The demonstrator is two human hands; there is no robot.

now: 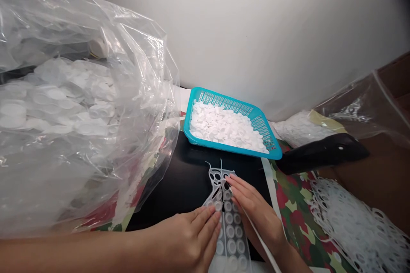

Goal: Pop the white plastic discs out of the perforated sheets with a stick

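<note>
Where the two hands meet at the bottom centre of the frame, a translucent plastic sheet [231, 232] runs upward between them, its lower part studded with rows of round white discs and its upper end a web of empty holes. The left hand [192, 239] comes in from the lower left, fingers close together and extended, their tips on the sheet's left edge among the discs. The right hand [253, 209] lies on the sheet's right side, its fingers also narrow and close together, with the tips reaching the place where the holes begin. Neither hand is spread wide, but I cannot tell whether either is gripping the sheet or only resting on it. A thin white strip [260, 234] runs from under the right hand toward the bottom edge.

The sheet lies on a black mat [188, 170], which sits on camouflage-patterned cloth [297, 217]. Just above the sheet, a teal basket [230, 152] holds a heap of loose white discs [224, 126]. A large clear bag [86, 94] of discs fills the left of the frame. At lower right lies a pile of punched scrap [355, 226], below a black handle [320, 153].
</note>
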